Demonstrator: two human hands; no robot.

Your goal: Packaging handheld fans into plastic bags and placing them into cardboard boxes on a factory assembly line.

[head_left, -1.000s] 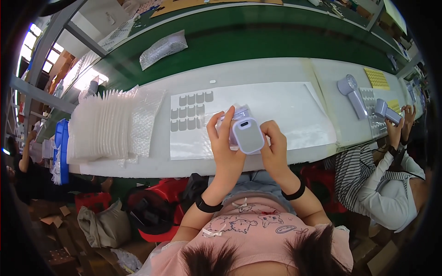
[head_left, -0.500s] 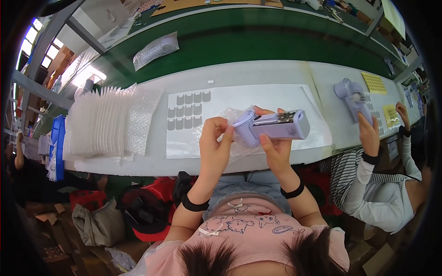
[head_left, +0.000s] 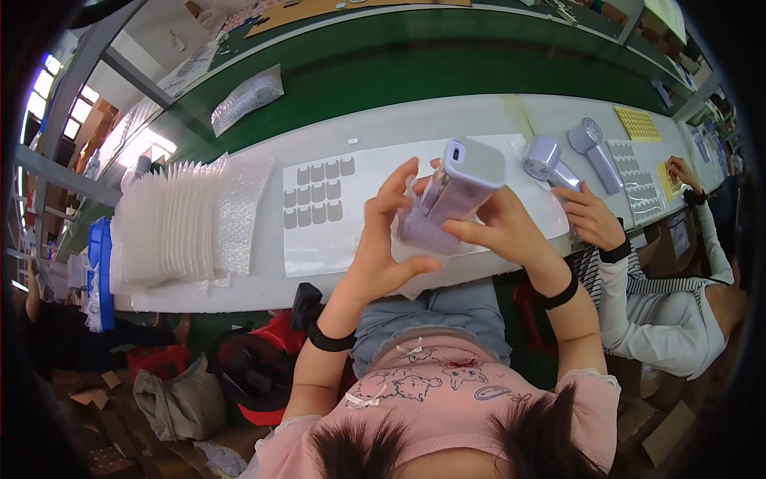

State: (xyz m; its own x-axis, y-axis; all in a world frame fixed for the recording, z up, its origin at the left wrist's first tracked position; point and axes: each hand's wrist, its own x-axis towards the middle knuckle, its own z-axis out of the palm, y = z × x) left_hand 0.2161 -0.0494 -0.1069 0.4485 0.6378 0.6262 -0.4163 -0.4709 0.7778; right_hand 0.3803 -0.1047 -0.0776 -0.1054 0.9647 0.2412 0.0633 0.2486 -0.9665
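My right hand grips a lilac handheld fan, its handle tilted up so that the end with a small port faces me. Around the fan's lower, round end hangs a thin clear plastic bag. My left hand is beside the bag, fingers and thumb spread apart; its fingertips are close to the film, and whether they touch it I cannot tell. Below both hands lies a white sheet with rows of grey cut-out stickers.
A stack of bubble-wrap pouches stands at the left. One wrapped item lies on the green shelf beyond. At right, a co-worker's hand is beside two lilac fans, near a sticker sheet and yellow sheets.
The fan has swung from lying sideways to handle-up, its round end down in the bag. My left hand has opened from its pinch. The co-worker's fan now rests on the table.
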